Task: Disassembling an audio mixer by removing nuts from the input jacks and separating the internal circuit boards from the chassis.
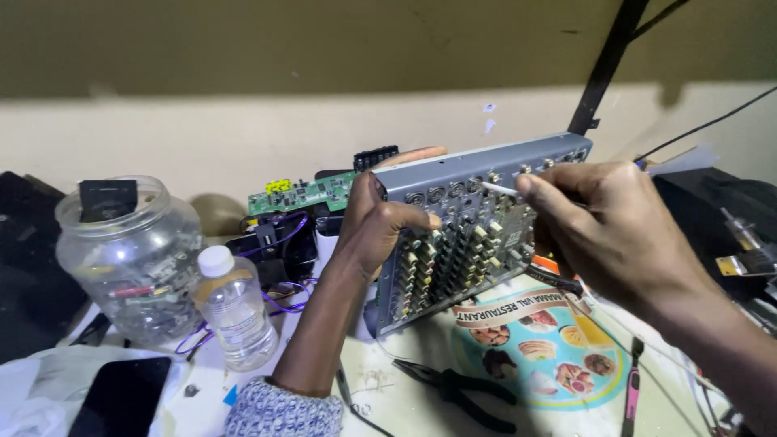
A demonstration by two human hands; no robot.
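Observation:
A grey audio mixer (477,231) with rows of knobs and sockets stands tilted up on its edge on the bench. My left hand (374,218) grips its left end, fingers over the top and thumb on the face. My right hand (611,222) pinches a thin white stick (499,188) whose tip touches the sockets near the mixer's upper edge.
Black pliers (461,392) lie in front of the mixer beside a round printed mat (542,356). A clear plastic bottle (235,307), a clear jar of parts (133,259), a green circuit board (303,194) and a dark phone (121,396) sit at the left. A pink-handled tool (633,388) lies at the right.

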